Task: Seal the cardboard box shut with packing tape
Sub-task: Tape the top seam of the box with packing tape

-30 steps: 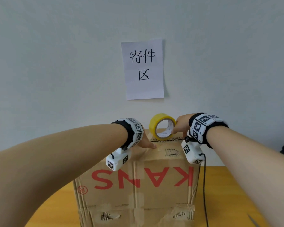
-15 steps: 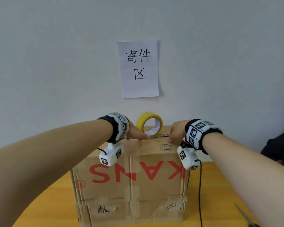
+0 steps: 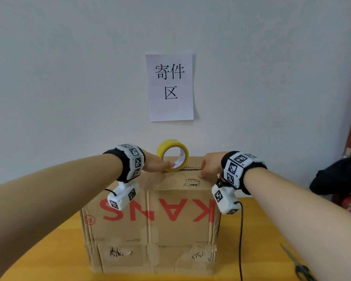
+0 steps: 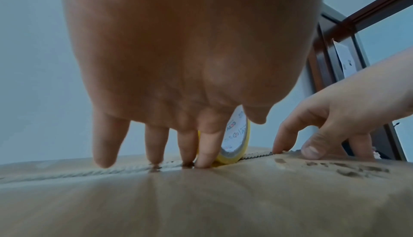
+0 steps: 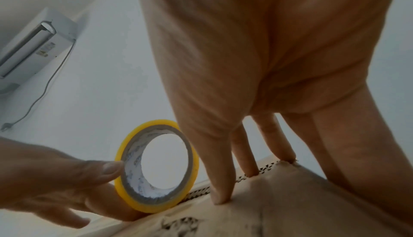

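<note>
Your cardboard box [image 3: 150, 220] stands on the wooden table [image 3: 272, 230] close under the white wall [image 3: 69, 78], its printed side facing you with the red lettering upside down, and its front bottom edge is ragged with torn patches and old tape. Both your hands are up on its top near edge. Your left hand [image 3: 155, 164] reaches over that edge with the fingers [image 4: 154, 145] stretched out straight, their tips pressing down on the flap at the corrugated seam; the thumb lies against the near rim of the yellow tape roll [image 3: 172, 156], which stands upright on its edge on top of the box, its open core facing you, between your two hands. In the right wrist view the left index finger touches the roll's lower side; the hand does not wrap round it. Your right hand [image 3: 211, 165] sits just to the right of the roll, apart from it, with its fingers [image 5: 221, 170] extended downward and their tips pushing on the flap edge, where the exposed fluting of the cardboard shows. Neither hand grips anything. Behind the roll the box top runs back toward the wall, where a paper sign [image 3: 170, 88] hangs above. To the right of the box the table lies open as far as a pair of scissors [image 3: 298, 266] near the front right corner, and a black cable [image 3: 240, 240] hangs from your right wrist down beside the box's right edge. A dark bundle [image 3: 336, 175] sits beyond the table's right end.
</note>
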Demonstrator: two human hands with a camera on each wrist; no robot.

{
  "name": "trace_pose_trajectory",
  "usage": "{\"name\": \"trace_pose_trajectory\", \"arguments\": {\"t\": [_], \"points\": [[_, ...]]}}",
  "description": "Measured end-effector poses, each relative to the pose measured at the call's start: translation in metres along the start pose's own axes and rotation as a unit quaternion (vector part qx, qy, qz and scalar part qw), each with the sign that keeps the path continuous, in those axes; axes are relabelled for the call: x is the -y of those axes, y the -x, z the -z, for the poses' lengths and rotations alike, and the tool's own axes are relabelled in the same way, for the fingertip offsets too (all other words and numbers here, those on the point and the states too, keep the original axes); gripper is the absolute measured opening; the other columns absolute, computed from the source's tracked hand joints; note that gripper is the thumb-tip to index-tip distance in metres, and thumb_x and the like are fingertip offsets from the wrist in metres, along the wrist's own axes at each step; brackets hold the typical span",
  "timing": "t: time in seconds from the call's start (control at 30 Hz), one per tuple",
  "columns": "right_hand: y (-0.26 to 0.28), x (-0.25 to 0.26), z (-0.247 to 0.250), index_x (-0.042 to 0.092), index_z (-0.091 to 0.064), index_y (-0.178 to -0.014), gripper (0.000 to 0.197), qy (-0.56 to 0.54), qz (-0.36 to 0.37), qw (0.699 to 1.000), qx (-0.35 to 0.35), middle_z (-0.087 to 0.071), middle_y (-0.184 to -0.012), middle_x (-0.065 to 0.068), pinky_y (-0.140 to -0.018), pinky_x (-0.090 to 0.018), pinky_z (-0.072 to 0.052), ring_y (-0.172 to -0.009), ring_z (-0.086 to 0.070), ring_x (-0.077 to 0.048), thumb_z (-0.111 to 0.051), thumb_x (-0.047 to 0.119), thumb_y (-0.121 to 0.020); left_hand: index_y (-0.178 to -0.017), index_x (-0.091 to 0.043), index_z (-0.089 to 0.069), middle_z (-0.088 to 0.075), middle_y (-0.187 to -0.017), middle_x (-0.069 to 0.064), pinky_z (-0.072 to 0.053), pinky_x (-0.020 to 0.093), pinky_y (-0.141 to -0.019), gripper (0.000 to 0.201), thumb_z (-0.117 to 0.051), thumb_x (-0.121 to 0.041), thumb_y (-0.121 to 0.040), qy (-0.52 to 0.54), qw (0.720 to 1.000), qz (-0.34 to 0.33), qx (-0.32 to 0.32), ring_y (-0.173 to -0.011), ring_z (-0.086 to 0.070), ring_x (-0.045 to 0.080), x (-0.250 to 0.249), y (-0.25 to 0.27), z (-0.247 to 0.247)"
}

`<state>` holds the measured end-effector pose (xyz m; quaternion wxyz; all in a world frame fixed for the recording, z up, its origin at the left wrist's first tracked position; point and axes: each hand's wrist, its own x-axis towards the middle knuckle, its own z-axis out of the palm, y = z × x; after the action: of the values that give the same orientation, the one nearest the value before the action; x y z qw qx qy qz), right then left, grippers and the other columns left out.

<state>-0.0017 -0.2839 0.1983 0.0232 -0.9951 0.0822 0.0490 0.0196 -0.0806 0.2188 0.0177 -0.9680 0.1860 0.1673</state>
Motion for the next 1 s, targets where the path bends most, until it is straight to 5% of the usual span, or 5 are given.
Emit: {"name": "trace_pose_trajectory", "arguments": {"t": [0.13, 0.33, 0.53, 0.9, 1.0], "points": [[0.006, 0.013, 0.001, 0.012, -0.071, -0.118, 0.046, 0.008, 0.003, 1.000, 0.005, -0.073, -0.116, -0.006, -0.093, -0.040, -0.056, -0.099, -0.070, -0.021, -0.065, 0.047, -0.089, -0.149, -0.009, -0.041, -0.040, -0.151, 0.015, -0.034, 0.031, -0.090, 0.073, -0.011, -0.058, -0.103, 0.011, 1.000, 0.021, 0.003, -0.126, -0.048, 0.032, -0.001, 0.003, 0.004], [0.003, 0.030, 0.020, 0.007, -0.066, -0.105, 0.034, 0.028, -0.020, 0.999, -0.013, -0.065, -0.099, -0.006, -0.073, -0.029, -0.047, -0.086, -0.060, -0.022, -0.065, 0.040, -0.093, -0.146, -0.010, -0.045, -0.044, -0.149, 0.009, -0.036, 0.038, -0.105, 0.067, -0.019, -0.056, -0.104, 0.031, 0.999, 0.011, 0.021, -0.131, -0.050, 0.034, 0.003, -0.008, 0.007], [-0.012, 0.039, 0.040, 0.005, -0.051, -0.139, 0.059, -0.057, -0.012, 0.997, -0.055, -0.064, -0.131, -0.012, -0.101, -0.037, -0.048, -0.119, -0.062, -0.026, -0.063, 0.042, -0.094, -0.142, -0.002, -0.046, -0.048, -0.147, 0.012, -0.042, 0.032, -0.095, 0.046, -0.034, -0.031, -0.109, -0.053, 0.998, 0.022, 0.017, -0.113, -0.053, 0.026, -0.001, -0.026, 0.015], [-0.041, 0.057, 0.035, 0.014, -0.046, -0.071, 0.037, 0.022, -0.024, 0.999, -0.035, -0.053, -0.069, -0.002, -0.055, -0.025, -0.034, -0.056, -0.042, -0.014, -0.051, 0.034, -0.102, -0.143, -0.008, -0.047, -0.057, -0.137, 0.012, -0.040, 0.034, -0.086, 0.057, -0.035, -0.049, -0.105, -0.110, 0.993, 0.037, 0.026, -0.099, -0.053, 0.023, -0.002, -0.039, 0.019], [-0.035, 0.063, 0.037, 0.012, -0.040, -0.067, 0.036, 0.055, -0.033, 0.997, -0.042, -0.041, -0.065, -0.001, -0.048, -0.022, -0.028, -0.053, -0.034, -0.013, -0.047, 0.018, -0.102, -0.121, -0.017, -0.052, -0.059, -0.088, 0.003, -0.039, 0.028, -0.064, 0.036, -0.033, -0.045, -0.106, -0.165, 0.986, 0.010, -0.003, -0.073, -0.051, 0.016, -0.003, -0.037, 0.018]]}}
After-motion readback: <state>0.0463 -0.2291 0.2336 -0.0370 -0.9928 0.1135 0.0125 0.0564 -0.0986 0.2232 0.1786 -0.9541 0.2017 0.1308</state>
